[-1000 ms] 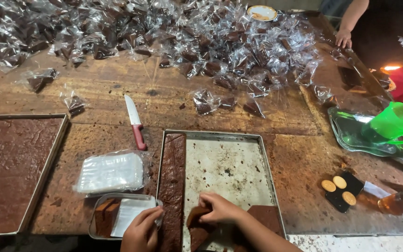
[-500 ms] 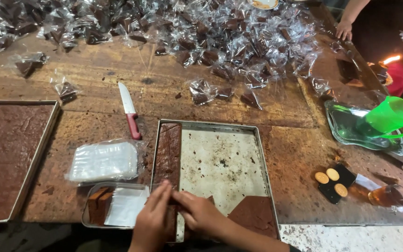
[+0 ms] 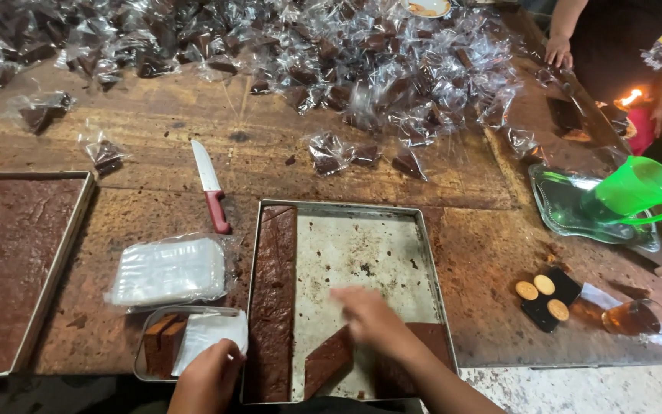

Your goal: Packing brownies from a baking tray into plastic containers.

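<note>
A metal baking tray (image 3: 362,211) lies in front of me with a long strip of brown cake (image 3: 273,299) along its left side and cut cake pieces (image 3: 331,360) at its near edge. My right hand (image 3: 373,318) hovers, blurred, over the tray's bare middle, fingers spread, holding nothing that I can see. My left hand (image 3: 207,379) rests at the near edge of a small metal dish (image 3: 147,372), touching a clear plastic wrapper (image 3: 210,337) lying in it. The dish also holds brown cake pieces (image 3: 162,341).
A stack of clear wrappers (image 3: 168,270) and a red-handled knife (image 3: 212,192) lie left of the tray. A full cake tray (image 3: 9,261) sits far left. Wrapped pieces (image 3: 331,54) pile up across the back. A green jug (image 3: 637,192), biscuits (image 3: 544,295), a tea glass (image 3: 634,316), another person's hand (image 3: 557,50).
My right hand has lifted off the cut pieces and swung up over the tray's middle. My left hand has moved left from the cake strip to the wrapper in the small dish.
</note>
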